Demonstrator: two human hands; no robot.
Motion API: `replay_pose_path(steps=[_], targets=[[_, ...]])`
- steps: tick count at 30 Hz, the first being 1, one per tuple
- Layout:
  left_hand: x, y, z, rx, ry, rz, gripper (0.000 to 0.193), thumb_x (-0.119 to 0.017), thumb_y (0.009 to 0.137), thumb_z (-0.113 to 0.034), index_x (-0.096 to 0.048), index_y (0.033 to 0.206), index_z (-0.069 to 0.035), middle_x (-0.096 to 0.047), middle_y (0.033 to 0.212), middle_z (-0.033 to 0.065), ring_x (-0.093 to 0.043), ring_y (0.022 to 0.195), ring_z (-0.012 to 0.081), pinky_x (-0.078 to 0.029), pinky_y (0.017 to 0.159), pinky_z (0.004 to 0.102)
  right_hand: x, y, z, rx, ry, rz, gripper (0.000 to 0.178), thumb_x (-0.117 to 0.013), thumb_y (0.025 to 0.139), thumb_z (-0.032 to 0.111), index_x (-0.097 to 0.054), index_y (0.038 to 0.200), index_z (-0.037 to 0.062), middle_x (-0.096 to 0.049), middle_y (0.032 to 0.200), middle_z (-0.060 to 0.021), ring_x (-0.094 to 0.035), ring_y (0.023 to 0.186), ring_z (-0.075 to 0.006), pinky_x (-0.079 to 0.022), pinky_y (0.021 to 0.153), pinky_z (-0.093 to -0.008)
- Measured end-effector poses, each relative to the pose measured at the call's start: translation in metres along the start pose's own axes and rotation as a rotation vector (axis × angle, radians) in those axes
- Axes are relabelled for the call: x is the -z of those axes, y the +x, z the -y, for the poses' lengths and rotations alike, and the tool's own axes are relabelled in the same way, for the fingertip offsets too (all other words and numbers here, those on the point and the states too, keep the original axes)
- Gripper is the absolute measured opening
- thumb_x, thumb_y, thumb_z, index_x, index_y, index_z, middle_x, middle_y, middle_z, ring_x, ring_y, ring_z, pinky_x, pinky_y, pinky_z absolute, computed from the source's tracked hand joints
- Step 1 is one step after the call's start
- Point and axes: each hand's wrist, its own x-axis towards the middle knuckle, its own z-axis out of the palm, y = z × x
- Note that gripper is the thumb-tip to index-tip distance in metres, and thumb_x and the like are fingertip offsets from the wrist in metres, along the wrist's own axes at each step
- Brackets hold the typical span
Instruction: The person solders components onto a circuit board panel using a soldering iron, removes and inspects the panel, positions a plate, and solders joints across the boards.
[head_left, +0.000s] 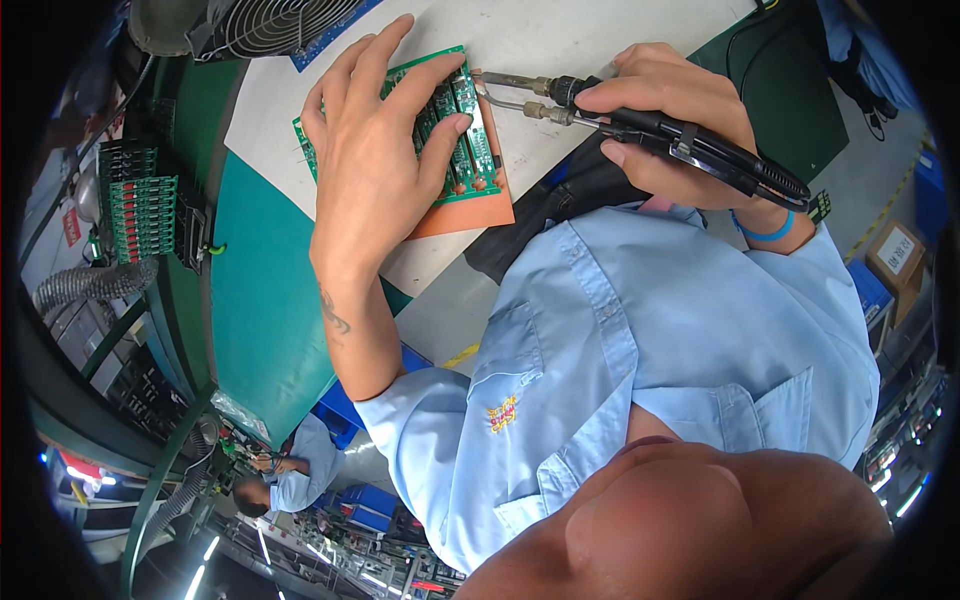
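My left hand (375,165) lies over a green circuit board (487,165) with its fingers spread, thumb and index finger touching the board's face. Under the board, an orange-brown plate (468,215) shows along the near edge. In my right hand (690,100) is a black-handled pair of soldering tweezers (725,168), with two metal arms pointing left. Their tips reach the board's upper right edge, close to my left index finger. Whether they touch a component is too small to tell. My left palm and fingers hide much of the board.
A white sheet (275,125) covers part of the green bench (265,290). A wire-guarded fan (275,28) stands at the top. On the left are a rack of green boards (143,220) and a flexible duct (95,285). A co-worker (305,470) sits at lower left.
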Motion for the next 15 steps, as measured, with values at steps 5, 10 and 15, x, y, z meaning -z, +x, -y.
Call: replay_pose_path(steps=[5,10,15], targets=[[0.000,-0.001,0.000,-0.001,-0.014,0.000,0.043,-0.081,0.092,-0.020,-0.078,0.134,-0.019,-0.056,0.161,0.0046,-0.051,0.144,0.0295,-0.030,0.122,0.0499,0.003,0.000,0.002,0.013,-0.014,-0.020,0.045,-0.077,0.071,-0.001,-0.077,0.117,-0.0019,-0.068,0.078,-0.0080,-0.058,0.073,-0.0237,-0.051,0.104,-0.0459],[-0.001,-0.002,-0.001,0.006,-0.015,0.002,0.043,-0.081,0.091,-0.019,-0.078,0.135,-0.019,-0.055,0.162,0.0045,-0.051,0.143,0.0297,-0.030,0.122,0.0500,0.007,0.001,0.002,0.035,-0.030,-0.061,0.045,-0.077,0.072,-0.001,-0.077,0.118,-0.0025,-0.068,0.079,-0.0078,-0.059,0.073,-0.0232,-0.051,0.104,-0.0453],[-0.001,-0.001,0.000,0.005,-0.015,0.005,0.044,-0.081,0.091,-0.019,-0.078,0.135,-0.020,-0.055,0.162,0.0047,-0.050,0.143,0.0302,-0.031,0.122,0.0501,0.011,0.001,0.000,0.059,-0.041,-0.101,0.045,-0.077,0.073,-0.002,-0.077,0.119,-0.0031,-0.068,0.079,-0.0075,-0.059,0.074,-0.0227,-0.051,0.104,-0.0447]])
